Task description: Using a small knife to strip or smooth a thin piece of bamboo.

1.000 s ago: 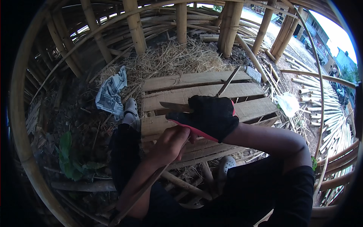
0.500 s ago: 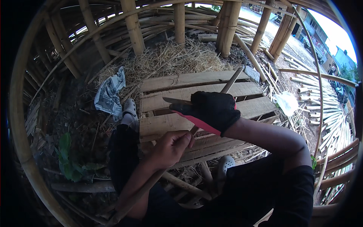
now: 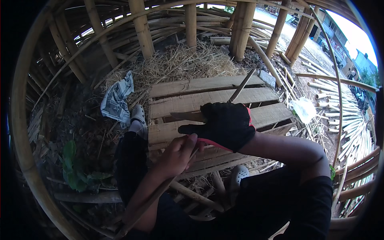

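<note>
While hands (image 3: 230, 126) hold knife (image 3: 187, 116) and strip (image 3: 243, 86), crate-like platform (image 3: 188, 103) beneath

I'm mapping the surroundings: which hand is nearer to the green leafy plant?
Left. The bare left hand is to the right of the green leafy plant; the gloved right hand is farther right and farther forward.

Crumpled newspaper (image 3: 117, 98) near dry straw (image 3: 192, 64)

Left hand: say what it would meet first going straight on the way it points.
The black-gloved right hand, most likely: it lies just ahead of the left hand, up and to the right along the bamboo strip. One view leaves unclear whether they touch or sit at different depths.
</note>
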`<control>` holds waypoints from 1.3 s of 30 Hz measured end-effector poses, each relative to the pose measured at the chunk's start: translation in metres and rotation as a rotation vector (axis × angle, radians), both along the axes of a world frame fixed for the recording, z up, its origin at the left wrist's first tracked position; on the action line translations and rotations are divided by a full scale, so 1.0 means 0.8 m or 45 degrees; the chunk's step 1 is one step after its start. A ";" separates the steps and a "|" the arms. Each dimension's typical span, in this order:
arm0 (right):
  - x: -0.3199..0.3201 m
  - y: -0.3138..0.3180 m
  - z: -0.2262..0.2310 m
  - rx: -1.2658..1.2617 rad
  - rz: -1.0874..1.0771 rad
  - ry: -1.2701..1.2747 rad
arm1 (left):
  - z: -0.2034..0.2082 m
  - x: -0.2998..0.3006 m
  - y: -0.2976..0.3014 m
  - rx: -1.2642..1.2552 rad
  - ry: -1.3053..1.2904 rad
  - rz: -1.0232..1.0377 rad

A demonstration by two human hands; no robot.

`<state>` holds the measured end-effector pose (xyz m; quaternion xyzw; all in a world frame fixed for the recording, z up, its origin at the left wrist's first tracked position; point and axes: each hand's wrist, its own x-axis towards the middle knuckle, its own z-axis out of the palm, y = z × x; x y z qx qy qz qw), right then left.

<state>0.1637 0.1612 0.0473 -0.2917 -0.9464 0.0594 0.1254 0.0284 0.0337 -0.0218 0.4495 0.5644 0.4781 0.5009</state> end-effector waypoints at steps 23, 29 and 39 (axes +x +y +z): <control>-0.005 -0.003 0.002 -0.211 -0.010 0.007 | 0.002 0.011 -0.005 0.107 0.024 -0.063; -0.003 -0.001 -0.012 -0.167 0.088 0.146 | -0.005 0.015 -0.001 0.357 0.058 -0.053; 0.015 0.001 -0.026 0.107 0.508 0.168 | -0.004 -0.005 -0.001 0.391 0.207 -0.178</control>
